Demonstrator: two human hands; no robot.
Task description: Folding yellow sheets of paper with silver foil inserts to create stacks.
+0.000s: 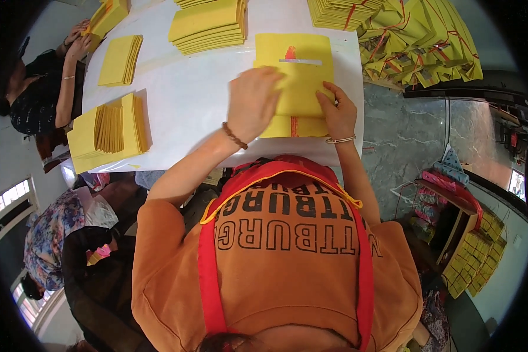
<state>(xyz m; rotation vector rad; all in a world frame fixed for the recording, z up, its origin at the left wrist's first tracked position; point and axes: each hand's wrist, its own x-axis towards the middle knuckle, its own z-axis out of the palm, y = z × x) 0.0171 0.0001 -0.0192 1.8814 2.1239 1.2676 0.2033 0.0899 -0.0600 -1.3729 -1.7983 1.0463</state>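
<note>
A folded yellow paper piece (302,97) lies in front of me near the table's right edge, its lower part doubled over. A narrow pale strip (300,61) and a red mark show on its upper part. My left hand (253,101) is over its left side, with the fingers smeared by motion. At its right edge rests my right hand (339,112), thumb and forefinger apart and touching the paper. Whether the left hand grips anything is not visible.
On the white table (188,108) stand stacks of folded yellow paper (208,26) and an upright fanned bundle (108,132) at left. Tied yellow bundles (422,41) are piled at far right. Another person's hands (79,41) work at the far left.
</note>
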